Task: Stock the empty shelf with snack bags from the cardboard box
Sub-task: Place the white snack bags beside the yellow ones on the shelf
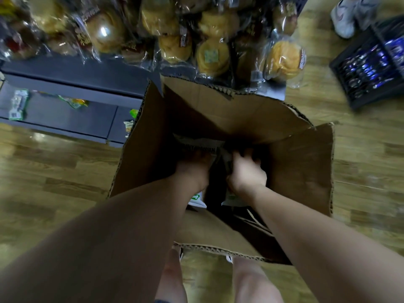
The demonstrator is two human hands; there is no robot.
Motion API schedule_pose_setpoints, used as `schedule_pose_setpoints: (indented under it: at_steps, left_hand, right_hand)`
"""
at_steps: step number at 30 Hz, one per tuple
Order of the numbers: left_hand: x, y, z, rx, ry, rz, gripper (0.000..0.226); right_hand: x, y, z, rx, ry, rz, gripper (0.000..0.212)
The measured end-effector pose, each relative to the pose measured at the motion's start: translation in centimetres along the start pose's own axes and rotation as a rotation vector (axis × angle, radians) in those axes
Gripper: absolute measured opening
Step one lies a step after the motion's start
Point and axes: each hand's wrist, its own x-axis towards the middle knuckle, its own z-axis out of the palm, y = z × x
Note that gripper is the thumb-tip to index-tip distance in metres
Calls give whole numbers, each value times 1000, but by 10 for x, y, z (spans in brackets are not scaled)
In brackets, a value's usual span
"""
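Observation:
An open brown cardboard box point(301, 171) stands on the floor in front of me, its flaps raised. Both my hands reach deep inside it. My left hand point(194, 169) presses on a snack bag with dark lettering point(199, 146) in the shadowed bottom. My right hand point(247, 171) is closed around a dark, crumpled snack bag point(227, 158) at the centre. White and green bag corners point(197, 199) show under my wrists. The low dark shelf point(65, 114) at left holds a few green snack bags point(18, 103).
Above the box, an upper shelf is packed with wrapped buns point(212, 53). A black plastic crate point(371, 66) with blue packets sits at the upper right, beside another person's white shoes point(345, 16). Wooden floor surrounds the box; my legs are below it.

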Motion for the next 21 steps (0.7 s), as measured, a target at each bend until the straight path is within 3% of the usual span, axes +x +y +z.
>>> schedule_pose_setpoints:
  at_steps: [11, 21]
  left_hand:
    - [-55, 3, -55, -43, 190, 72, 63]
    - [-117, -1, -102, -33, 385, 199, 64]
  right_hand:
    - [-63, -7, -42, -45, 314, -28, 53]
    - [-116, -20, -89, -22, 390, -22, 46]
